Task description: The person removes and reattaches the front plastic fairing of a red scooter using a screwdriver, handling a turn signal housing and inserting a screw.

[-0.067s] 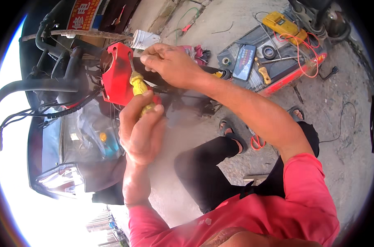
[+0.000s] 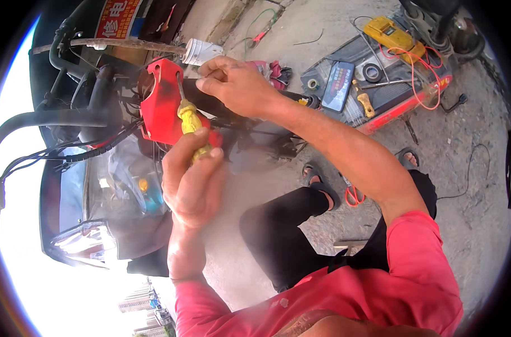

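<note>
My left hand point(image 2: 191, 182) grips the yellow handle of a screwdriver point(image 2: 188, 119). Its thin metal shaft points up and away, and its tip lies against the right edge of a red plastic cover point(image 2: 163, 106). The cover sits among the black bars and cables of a vehicle's front. Just right of the cover is my right hand point(image 2: 233, 84), its fingers bent in toward the thumb. Whatever it may hold is too small or hidden to make out.
On a grey and red panel point(image 2: 373, 124) lie a yellow meter point(image 2: 391, 37) with red leads, a phone point(image 2: 338, 85), black tape point(image 2: 372, 72) and a wooden-handled tool point(image 2: 363, 100). A white bucket point(image 2: 202, 51) stands behind my right hand. Black handlebars point(image 2: 50, 117) rise at left.
The view has shifted slightly, so the panel and its tools sit a little farther right. Both hands keep nearly the same place by the red cover, the left still gripping the screwdriver.
</note>
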`<state>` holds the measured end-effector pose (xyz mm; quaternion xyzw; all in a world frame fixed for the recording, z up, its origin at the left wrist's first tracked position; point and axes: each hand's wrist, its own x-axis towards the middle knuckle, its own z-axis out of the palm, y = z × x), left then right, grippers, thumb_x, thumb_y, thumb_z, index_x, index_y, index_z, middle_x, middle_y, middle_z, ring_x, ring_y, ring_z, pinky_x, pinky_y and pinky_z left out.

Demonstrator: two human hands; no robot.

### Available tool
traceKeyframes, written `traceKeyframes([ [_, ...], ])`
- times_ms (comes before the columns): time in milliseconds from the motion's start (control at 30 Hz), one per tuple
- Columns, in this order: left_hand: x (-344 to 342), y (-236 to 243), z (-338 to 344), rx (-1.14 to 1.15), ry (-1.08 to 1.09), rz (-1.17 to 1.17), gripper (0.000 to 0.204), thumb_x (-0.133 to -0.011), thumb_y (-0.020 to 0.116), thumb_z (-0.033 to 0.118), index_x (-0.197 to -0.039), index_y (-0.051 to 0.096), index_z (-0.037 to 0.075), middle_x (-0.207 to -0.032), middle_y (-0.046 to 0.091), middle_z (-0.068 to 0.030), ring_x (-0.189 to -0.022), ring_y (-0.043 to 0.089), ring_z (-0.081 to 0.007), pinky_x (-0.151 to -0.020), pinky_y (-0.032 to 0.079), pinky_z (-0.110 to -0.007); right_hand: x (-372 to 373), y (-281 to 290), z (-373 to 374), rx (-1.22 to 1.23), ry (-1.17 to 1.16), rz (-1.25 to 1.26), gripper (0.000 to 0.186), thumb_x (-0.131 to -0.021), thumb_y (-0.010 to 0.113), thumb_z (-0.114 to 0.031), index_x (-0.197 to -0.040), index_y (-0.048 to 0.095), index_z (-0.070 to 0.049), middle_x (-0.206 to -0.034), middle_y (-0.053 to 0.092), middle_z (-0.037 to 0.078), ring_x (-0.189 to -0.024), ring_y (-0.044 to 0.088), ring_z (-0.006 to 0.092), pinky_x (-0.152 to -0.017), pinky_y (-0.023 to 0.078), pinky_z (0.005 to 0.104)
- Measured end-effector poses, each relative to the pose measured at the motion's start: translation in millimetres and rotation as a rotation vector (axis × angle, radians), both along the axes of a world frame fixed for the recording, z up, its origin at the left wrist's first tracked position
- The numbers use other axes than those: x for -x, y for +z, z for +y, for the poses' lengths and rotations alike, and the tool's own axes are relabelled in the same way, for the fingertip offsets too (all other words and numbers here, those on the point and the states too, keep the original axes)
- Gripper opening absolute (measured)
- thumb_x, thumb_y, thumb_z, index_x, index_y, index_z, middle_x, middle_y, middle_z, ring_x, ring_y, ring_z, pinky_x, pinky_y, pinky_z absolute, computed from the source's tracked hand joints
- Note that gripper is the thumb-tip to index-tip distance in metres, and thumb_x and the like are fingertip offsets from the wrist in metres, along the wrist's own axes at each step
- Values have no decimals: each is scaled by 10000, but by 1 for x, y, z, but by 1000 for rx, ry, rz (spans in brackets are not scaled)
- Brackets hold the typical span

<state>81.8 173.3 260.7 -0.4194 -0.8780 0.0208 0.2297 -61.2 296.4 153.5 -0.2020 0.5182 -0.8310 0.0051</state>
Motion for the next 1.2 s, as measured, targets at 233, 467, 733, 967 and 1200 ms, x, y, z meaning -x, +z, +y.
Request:
traceKeyframes([
  [233,-4,5,8,22,74,7,211,-1001,603,143,-1182,596,34,-1289,567,-242,-825,721,-282,-751,593,-355,55,-10,-37,35,100,256,879,-932,676,-553,-1572,379,-31,-1509,530,190,-1371,531,310,-1125,431,388],
  [467,-12,11,11,16,165,48,251,-1034,559,220,-1212,559,43,-1300,550,-245,-835,690,-269,-700,593,-323,70,-5,-67,52,75,332,844,-896,699,-571,-1524,462,-59,-1480,568,177,-1378,526,349,-1129,432,408],
  [733,-8,15,24,41,175,41,276,-1037,549,223,-1246,542,43,-1308,548,-255,-937,687,-285,-710,605,-330,66,0,-61,133,112,317,748,-916,740,-463,-1470,496,-23,-1444,574,208,-1330,557,357,-1113,446,411],
  [967,-4,24,37,251,324,168,442,-1050,493,386,-1288,563,21,-1315,546,-273,-1057,653,-319,-790,598,-367,66,4,-55,118,121,284,662,-889,764,-388,-1402,546,-30,-1343,632,185,-1249,603,365,-1059,474,420],
  [1200,2,58,77,637,422,176,548,-1049,460,445,-1324,574,-15,-1078,628,-212,-895,625,-312,-777,501,-426,63,6,-58,151,82,280,668,-868,779,-387,-1399,558,-47,-1288,660,180,-1192,634,350,-1019,497,415],
])
